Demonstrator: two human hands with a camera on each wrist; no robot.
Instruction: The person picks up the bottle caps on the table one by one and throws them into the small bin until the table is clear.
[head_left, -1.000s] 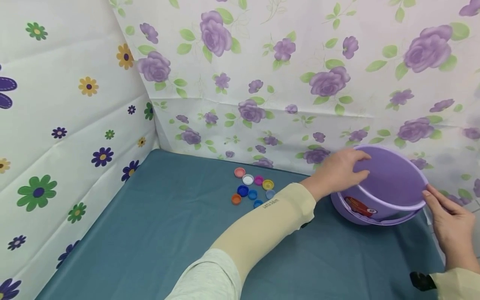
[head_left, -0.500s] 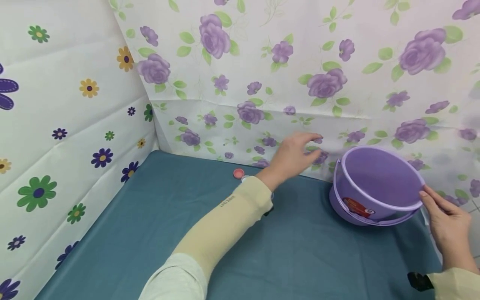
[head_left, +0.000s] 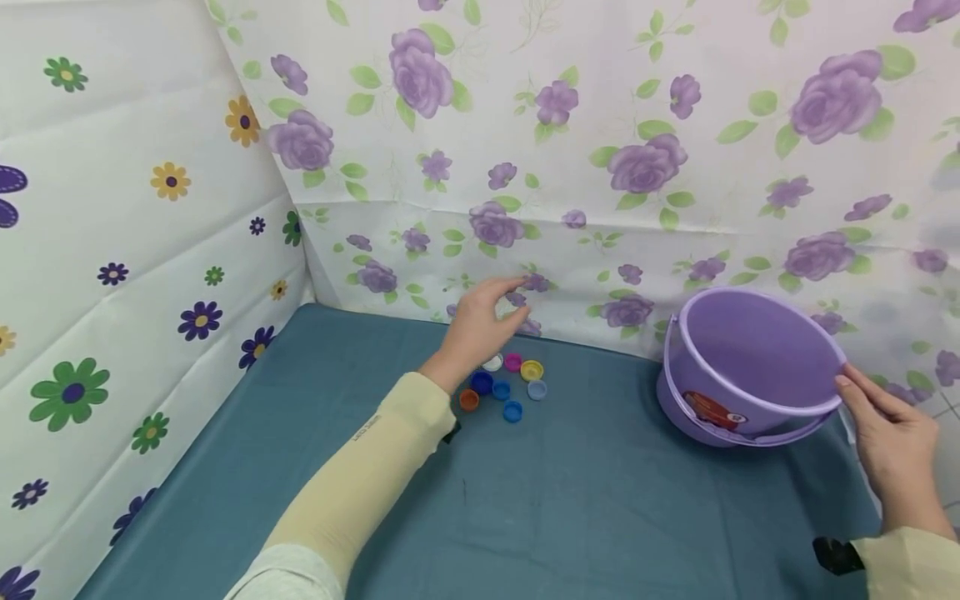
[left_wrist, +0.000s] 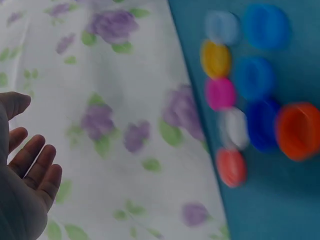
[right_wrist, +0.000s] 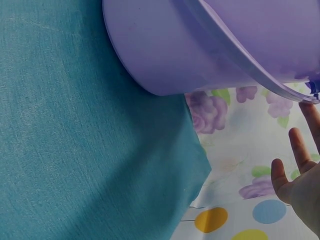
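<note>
My left hand (head_left: 476, 329) hovers over the far-left side of a group of bottle caps, thumb and fingers spread apart with nothing between them. The caps include a yellow cap (head_left: 532, 371), a magenta cap (head_left: 513, 362), an orange cap (head_left: 468, 401) and a dark blue cap (head_left: 482, 383). A salmon cap (left_wrist: 231, 167) shows in the left wrist view but is hidden behind the hand in the head view. At the right, my right hand (head_left: 896, 442) pinches the rim of a lilac bucket (head_left: 701, 400), which leans with its mouth toward the camera.
Dark teal cloth (head_left: 585, 500) covers the table. A white floral sheet (head_left: 570, 167) hangs along the back edge and another flowered sheet (head_left: 135, 275) along the left. The bucket's handle (head_left: 678, 400) hangs down its front.
My left hand has moved left from the bucket's rim to above the caps, its fingers parted throughout. The right hand keeps its hold on the bucket, which has barely moved.
</note>
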